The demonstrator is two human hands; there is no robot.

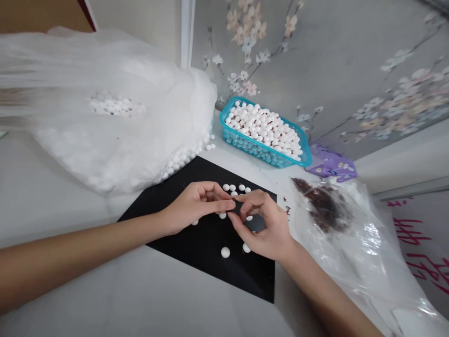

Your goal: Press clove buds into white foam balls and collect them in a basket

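Observation:
Above the black sheet (210,252), my left hand (203,203) pinches a small white ball (233,202) between thumb and fingers. My right hand (261,220) meets it there, its thumb and index finger closed close to the ball; a tiny brown piece shows at the fingertips, too small to make out fully. Several white balls lie on the sheet around both hands, one of them (225,252) nearer the front and another (246,248) under my right wrist, some with brown bits at them.
A large translucent bag (122,117) of white balls fills the left. Behind the sheet stands a blue basket (259,152) heaped with white balls. At the right lie a purple packet (331,163) and a clear plastic bag (351,243) with brown pieces. A flowered wall rises behind.

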